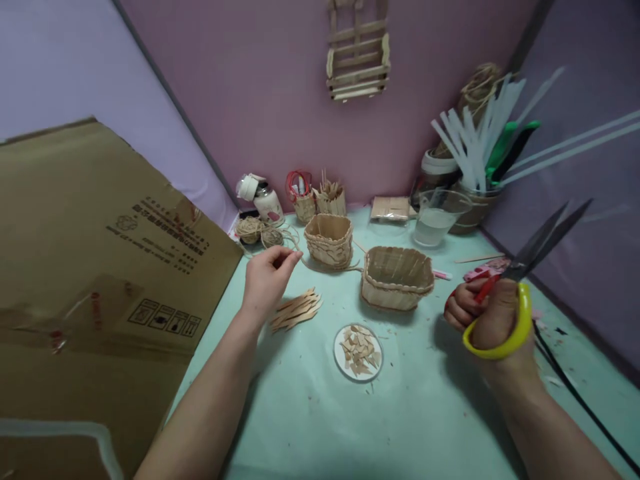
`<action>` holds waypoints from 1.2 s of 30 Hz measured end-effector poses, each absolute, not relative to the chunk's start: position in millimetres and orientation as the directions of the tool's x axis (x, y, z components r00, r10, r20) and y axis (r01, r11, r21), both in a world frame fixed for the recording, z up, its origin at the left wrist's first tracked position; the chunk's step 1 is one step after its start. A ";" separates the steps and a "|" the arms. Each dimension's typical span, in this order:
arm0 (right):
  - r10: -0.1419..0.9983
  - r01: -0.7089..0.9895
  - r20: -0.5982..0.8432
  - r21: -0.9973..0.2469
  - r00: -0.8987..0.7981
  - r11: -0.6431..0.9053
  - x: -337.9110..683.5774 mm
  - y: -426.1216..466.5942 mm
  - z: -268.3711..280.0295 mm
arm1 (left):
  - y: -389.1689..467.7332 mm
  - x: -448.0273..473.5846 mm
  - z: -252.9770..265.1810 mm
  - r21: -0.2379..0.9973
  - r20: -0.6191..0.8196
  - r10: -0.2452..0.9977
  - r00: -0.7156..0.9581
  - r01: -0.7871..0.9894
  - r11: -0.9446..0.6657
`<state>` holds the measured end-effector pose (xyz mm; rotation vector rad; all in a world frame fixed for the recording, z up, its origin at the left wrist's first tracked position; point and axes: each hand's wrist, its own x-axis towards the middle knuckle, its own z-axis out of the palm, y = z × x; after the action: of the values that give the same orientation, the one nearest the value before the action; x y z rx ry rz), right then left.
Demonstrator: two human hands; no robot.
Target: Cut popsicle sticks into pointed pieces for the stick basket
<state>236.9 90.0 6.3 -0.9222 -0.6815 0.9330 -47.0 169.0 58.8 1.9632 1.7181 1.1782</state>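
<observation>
My right hand (493, 317) grips scissors (533, 250) with yellow and red handles, the dark blades slightly apart and pointing up and away to the right. My left hand (270, 277) is closed in a pinch above the table; whatever lies between thumb and finger is too small to make out. Just below it lies a loose pile of thin wooden strips (297, 310) with jagged edges. Small cut wood pieces fill a round white dish (338, 365) in the middle. Behind it stand a larger wooden basket (395, 293) and a smaller one (329, 250), both with braided trim.
A large cardboard box (165, 267) borders the left side. Twine balls (249, 230), a bottle (269, 203) and small stick holders (330, 200) stand at the back. A clear cup (434, 223) and white glue sticks (475, 143) are back right. A black cable (575, 387) runs along the right.
</observation>
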 end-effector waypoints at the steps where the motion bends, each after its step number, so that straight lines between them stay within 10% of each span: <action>1: 0.884 -0.354 0.097 -0.892 0.457 0.281 236.1 89.9 5.3 | 178.9 -42.2 67.0 0.647 0.407 0.913 -0.014 0.710 -0.277; 7: 0.892 -0.367 0.075 -0.893 0.447 0.259 233.5 91.0 -2.8 | 249.0 -13.1 108.9 0.149 0.143 0.904 0.402 0.895 -0.421; 16: 0.912 -0.426 -0.023 -0.889 0.410 0.169 231.9 88.2 0.1 | 290.7 24.0 104.3 -0.176 -0.200 0.915 0.351 0.905 -0.386; 36: 0.922 -0.370 -0.051 -0.923 0.384 0.103 229.7 90.7 -9.3 | 264.2 -10.5 120.1 -0.087 0.187 0.862 0.470 0.883 -0.462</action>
<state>229.7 90.7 -9.3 -1.0636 -0.6527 1.0595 -10.5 264.2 120.1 2.8372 1.7008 0.1942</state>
